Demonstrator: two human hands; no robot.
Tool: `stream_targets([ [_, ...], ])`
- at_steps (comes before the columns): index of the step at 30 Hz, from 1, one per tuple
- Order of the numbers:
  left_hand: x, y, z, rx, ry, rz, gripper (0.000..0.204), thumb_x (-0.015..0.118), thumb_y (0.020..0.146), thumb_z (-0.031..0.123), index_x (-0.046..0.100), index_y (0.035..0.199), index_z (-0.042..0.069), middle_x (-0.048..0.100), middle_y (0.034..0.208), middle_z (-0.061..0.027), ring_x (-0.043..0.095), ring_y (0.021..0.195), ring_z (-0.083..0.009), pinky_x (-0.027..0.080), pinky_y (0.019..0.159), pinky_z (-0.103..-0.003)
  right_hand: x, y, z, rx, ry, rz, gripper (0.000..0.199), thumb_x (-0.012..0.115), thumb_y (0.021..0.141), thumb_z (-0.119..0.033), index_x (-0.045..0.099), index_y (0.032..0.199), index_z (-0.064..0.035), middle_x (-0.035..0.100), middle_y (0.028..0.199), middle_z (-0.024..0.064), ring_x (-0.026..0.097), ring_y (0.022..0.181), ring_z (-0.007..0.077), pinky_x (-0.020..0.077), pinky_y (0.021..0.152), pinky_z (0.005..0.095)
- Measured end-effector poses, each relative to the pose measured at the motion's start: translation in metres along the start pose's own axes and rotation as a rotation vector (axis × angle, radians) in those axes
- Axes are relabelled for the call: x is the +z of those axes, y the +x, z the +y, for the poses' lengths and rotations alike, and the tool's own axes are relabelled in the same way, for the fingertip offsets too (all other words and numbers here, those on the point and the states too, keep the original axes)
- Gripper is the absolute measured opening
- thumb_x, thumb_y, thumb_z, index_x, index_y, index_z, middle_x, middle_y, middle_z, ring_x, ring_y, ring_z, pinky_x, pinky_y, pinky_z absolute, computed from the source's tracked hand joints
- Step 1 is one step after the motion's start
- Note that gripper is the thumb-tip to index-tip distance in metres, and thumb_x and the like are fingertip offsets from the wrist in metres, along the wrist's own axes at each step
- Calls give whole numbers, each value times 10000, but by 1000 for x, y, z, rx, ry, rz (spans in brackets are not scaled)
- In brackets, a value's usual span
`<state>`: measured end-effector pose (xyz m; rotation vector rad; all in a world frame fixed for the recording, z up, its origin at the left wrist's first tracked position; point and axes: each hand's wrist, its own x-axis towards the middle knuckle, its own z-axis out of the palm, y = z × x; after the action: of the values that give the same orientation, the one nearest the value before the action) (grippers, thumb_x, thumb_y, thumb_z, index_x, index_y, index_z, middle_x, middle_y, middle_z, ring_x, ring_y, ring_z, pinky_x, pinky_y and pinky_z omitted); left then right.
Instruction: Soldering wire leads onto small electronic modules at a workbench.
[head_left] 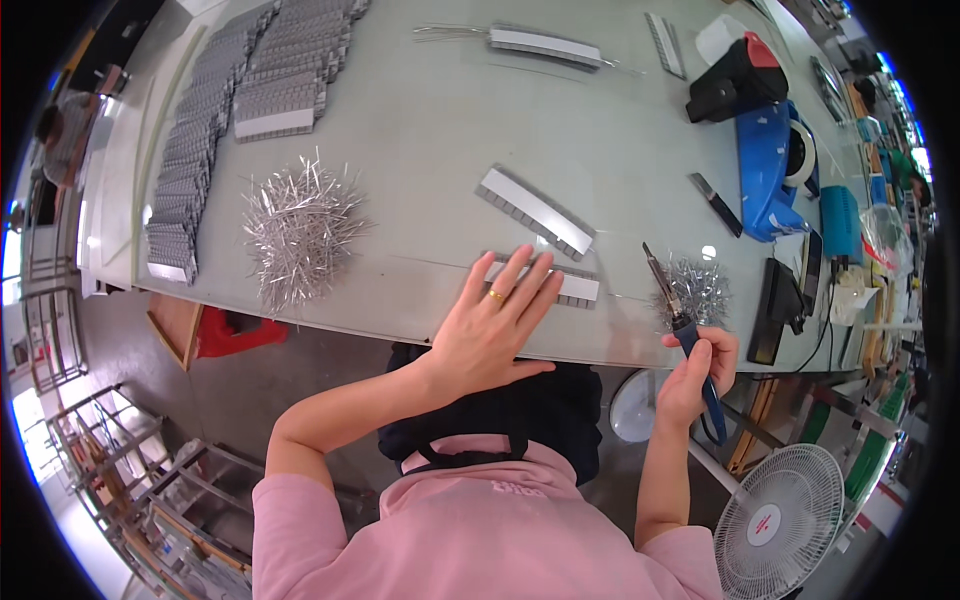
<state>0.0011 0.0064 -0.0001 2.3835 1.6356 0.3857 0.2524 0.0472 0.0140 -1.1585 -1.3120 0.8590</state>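
The left hand [492, 325] lies flat and open on the pale table [420, 140]. Its fingers are spread out and press down on a long grey strip with little teeth [572, 288]. It does not grip the strip; it only rests on top of it. There is a gold ring on one finger. This strip sits close to the near edge of the table, right in front of the person.

The right hand [700, 372] is closed around the blue handles of a pair of pliers [680, 320]. The thin metal tips point up and away from the person. The tips are in the air, just beside a small pile of shiny metal pins [700, 290] on the right.

A second grey toothed strip [535, 212] lies a bit farther back, tilted, near the first one but not touching it. A big pile of shiny metal pins [300, 228] sits to the left. Behind it are long rows of stacked grey strips [250, 90]. At the far right stand a blue tape holder [768, 170] and a black and red tool [735, 80]. Below the table on the right is a white fan [785, 520]. The person wears a pink shirt.
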Motion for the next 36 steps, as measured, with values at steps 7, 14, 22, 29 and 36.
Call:
stream_targets([
  [7,0,2,4,13,40,7,893,689,728,603,453,1389,50,387,1476,-133,295,1404,-320,227,1118,-541,-8,-11,9,46,34,55,176,590,903,-142,532,963,13,613,841,107,655,686,207,523,688,294],
  [14,13,-31,0,188,157,213,475,714,786,290,630,1210,92,575,1305,-61,495,1267,-249,356,1045,-485,-16,-8,13,9,45,61,180,589,910,-138,530,965,23,603,843,106,653,683,208,533,690,308],
  [22,-32,5,-16,325,70,198,390,625,758,100,654,1144,61,648,1101,-52,618,1028,-194,478,945,-409,-25,-2,34,-90,-164,196,136,539,928,-125,543,967,5,583,845,90,642,710,201,494,695,299],
  [29,-54,175,-134,227,175,533,244,622,831,87,664,1071,78,682,1050,-54,650,903,-237,506,887,-360,-27,-10,50,-138,-154,129,188,581,924,-163,518,977,6,578,897,102,637,750,199,503,735,298],
  [36,-44,219,-175,229,239,471,291,625,864,81,641,1155,91,664,1131,-72,627,1037,-258,491,923,-396,-27,-9,53,-234,-270,77,233,587,920,-199,512,988,12,607,898,161,629,742,209,503,761,325],
])
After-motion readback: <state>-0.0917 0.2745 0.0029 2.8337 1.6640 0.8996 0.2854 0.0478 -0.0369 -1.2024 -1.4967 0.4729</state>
